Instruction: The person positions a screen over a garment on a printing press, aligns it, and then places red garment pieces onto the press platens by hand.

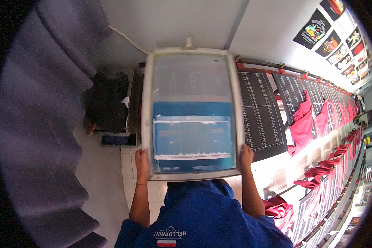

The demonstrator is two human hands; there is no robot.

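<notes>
A large screen-printing frame (193, 136) is held upright in front of my chest, blurred a little by motion. Its rim is whitish. The mesh is pale at the top and blue lower down, with white strips crossing the blue part. My left hand (141, 162) grips the lower left side of the rim, its fingers partly hidden behind it. On the opposite side, my right hand (246, 156) is closed round the lower right edge. Through the pale mesh a marked board shows faintly. A small clamp-like piece (189, 44) stands at the top edge.
To the right runs a long row of black printing boards (262, 109) with white ruled lines; red cloth (302, 124) hangs from several. A second row with red garments (279, 211) lies nearer right. At left are a grey curtain (41, 124) and a dark pile (107, 101) above a bin (119, 139).
</notes>
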